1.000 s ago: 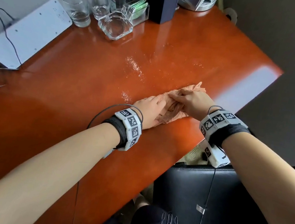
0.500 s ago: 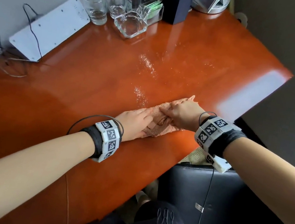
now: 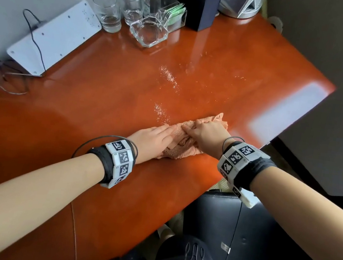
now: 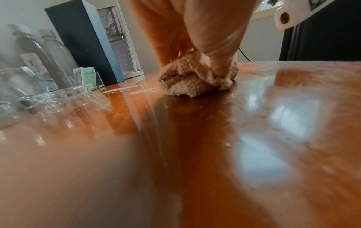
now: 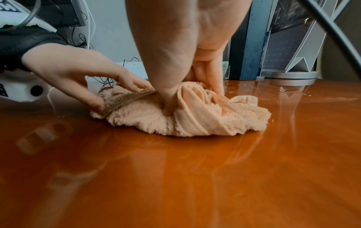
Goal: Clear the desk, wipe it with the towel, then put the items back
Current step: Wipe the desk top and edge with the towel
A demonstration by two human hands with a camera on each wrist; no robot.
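A black padded chair back (image 3: 260, 241) sits nearest, just below the near edge of the glossy orange-brown wooden bench (image 3: 76, 138). On the bench close to that edge lies the crumpled peach terry towel (image 3: 182, 146), bunched into a low heap whose long axis runs from near-left to far-right, one corner poking out past the right hand toward the far right. The left hand (image 3: 150, 141) lies on the heap's near-left end, its fingers fairly straight and pressing down on the cloth's ribbed border band. The right hand (image 3: 207, 135) sits on the far-right part, its fingers and thumb curled into the folds, gripping the towel against the bench. Just beyond the towel, two patches of white crumbs (image 3: 168, 76) lie scattered on the wood. Farther back stands a clear octagonal glass ashtray (image 3: 149, 31), nothing visible in it; behind it are two clear drinking glasses (image 3: 107, 13), a clear acrylic holder with green sachets (image 3: 174, 15), two water bottles (image 4: 45, 57) and a dark blue box (image 3: 199, 1). A white panel with black cables (image 3: 56, 36) leans at the far left.
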